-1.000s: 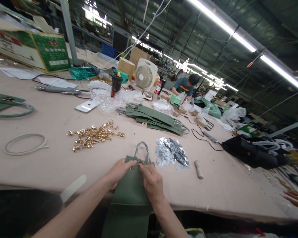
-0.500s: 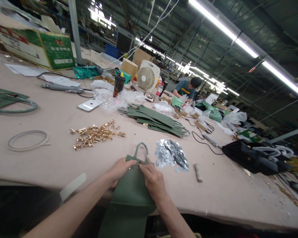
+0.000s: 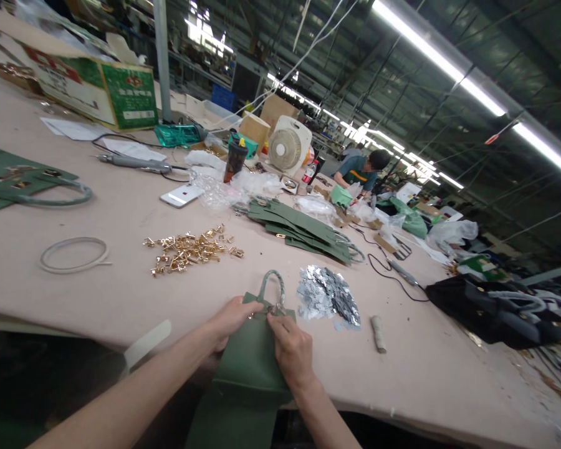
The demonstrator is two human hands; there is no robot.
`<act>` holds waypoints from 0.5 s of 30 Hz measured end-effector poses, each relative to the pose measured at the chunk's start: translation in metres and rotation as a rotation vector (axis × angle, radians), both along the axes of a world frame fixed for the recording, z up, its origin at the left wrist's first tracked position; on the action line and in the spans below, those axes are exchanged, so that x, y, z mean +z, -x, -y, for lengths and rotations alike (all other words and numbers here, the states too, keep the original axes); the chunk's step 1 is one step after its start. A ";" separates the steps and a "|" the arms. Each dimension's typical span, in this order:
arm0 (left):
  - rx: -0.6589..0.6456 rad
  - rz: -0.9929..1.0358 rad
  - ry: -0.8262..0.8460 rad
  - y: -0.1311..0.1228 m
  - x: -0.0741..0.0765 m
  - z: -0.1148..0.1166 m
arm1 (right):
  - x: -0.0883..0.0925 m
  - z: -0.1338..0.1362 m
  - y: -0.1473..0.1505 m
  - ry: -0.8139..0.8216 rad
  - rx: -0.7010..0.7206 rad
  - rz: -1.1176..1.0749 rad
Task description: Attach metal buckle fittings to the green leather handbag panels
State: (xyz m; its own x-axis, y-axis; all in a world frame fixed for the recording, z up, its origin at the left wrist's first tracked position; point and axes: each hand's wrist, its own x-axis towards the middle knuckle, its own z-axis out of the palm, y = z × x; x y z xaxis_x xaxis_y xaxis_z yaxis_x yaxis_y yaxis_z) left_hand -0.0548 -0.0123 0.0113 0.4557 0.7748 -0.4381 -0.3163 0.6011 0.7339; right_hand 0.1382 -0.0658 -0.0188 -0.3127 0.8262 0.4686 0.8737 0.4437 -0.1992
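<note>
A green leather bag panel (image 3: pixel 250 358) lies over the table's front edge, its lower part hanging down toward me. Its looped handle (image 3: pixel 273 280), wrapped in clear film, stands up at the far end. My left hand (image 3: pixel 234 319) grips the panel's upper left edge, thumb on top. With curled fingers, my right hand (image 3: pixel 293 349) pinches at a small metal fitting (image 3: pixel 277 308) near the handle's base; the fingers partly hide it. Just beyond lie a heap of gold metal fittings (image 3: pixel 191 249) and, to the right, a pile of thin silver plates (image 3: pixel 327 296).
Stacked green bag panels (image 3: pixel 299 231) lie farther back, with another green panel (image 3: pixel 23 178) at left. A coiled strip (image 3: pixel 75 255), a phone (image 3: pixel 182 195), a soldering-iron-like tool (image 3: pixel 135 163), a fan (image 3: pixel 290 146) and a dark bag (image 3: pixel 486 312) surround the workspace. A co-worker (image 3: pixel 359 171) bends over the far end.
The whole view has shifted slightly, so things on the table appear farther right. My right fingers have slid a little down from the metal fitting, which shows more clearly. My left hand keeps its grip.
</note>
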 end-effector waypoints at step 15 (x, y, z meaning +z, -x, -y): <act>0.026 0.120 -0.120 0.011 0.007 0.027 | 0.009 0.016 0.016 0.121 -0.096 -0.481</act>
